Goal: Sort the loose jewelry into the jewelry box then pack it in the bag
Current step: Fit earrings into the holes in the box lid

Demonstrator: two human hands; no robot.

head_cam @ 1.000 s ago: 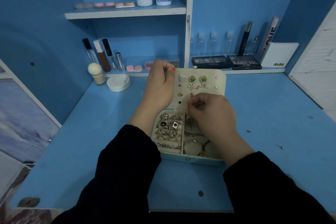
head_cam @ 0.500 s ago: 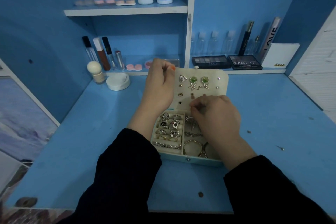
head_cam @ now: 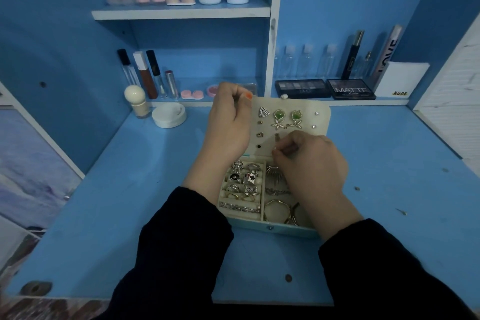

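Jewelry box (head_cam: pixel 270 227) sits open near the middle of the blue tabletop (head_cam: pixel 130 189). Its raised lid (head_cam: pixel 307 135) (earrings (head_cam: pixel 280 118) pinned across it) is gripped at the top-left corner by the left hand (head_cam: pixel 228 125); the right hand (head_cam: pixel 314 166) pinches a tiny stud (head_cam: pixel 275 148) against the lid.

View: one wide-angle camera worn on the head, straight lines bowed.
Facing: forward and down across the desk (head_cam: pixel 104 189), toward its back edge and the shelves (head_cam: pixel 181 11).
Nearness: close; the jewelry box (head_cam: pixel 270 228) sits mid-frame, and the sleeves (head_cam: pixel 181 254) fill the bottom edge.
Limit: dim; the desk's near right corner seems hidden behind a sleeve.
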